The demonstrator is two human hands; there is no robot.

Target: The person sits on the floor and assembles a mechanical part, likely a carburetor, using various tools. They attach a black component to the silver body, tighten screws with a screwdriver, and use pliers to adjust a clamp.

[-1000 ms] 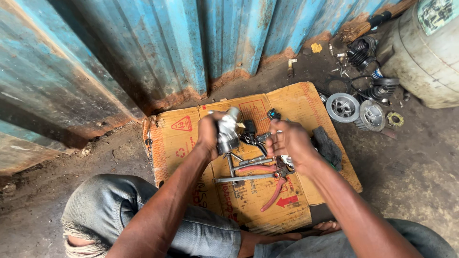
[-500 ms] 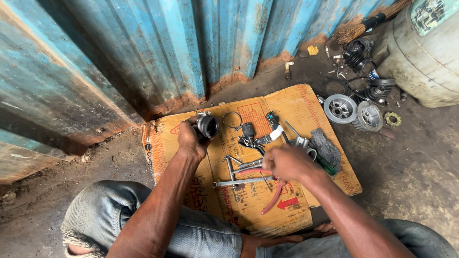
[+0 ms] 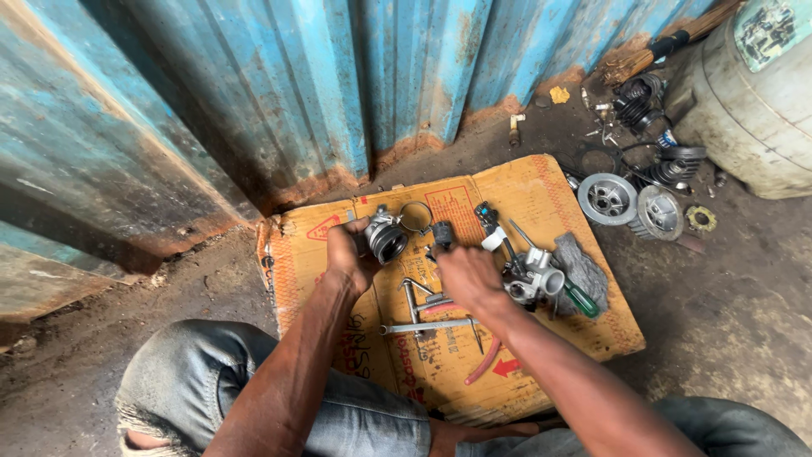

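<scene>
The left hand point(image 3: 348, 254) is closed around a grey metal part with a round black opening point(image 3: 386, 239), held just above the upper left of the cardboard sheet point(image 3: 541, 182); a thin wire ring point(image 3: 416, 217) lies just beside it. The part looks cast, dull and greasy, so it could slip from the fingers and strike the ring or roll off onto the dirt. Below lie a wrench point(image 3: 427, 326) and red-handled pliers point(image 3: 482, 366). The right hand point(image 3: 469, 278) hovers palm down over small loose pieces; whether it grips anything cannot be told, and a careless sweep could scatter them. To the right sit a silver carburettor body point(image 3: 533, 278) and a green-handled screwdriver point(image 3: 580, 298).
</scene>
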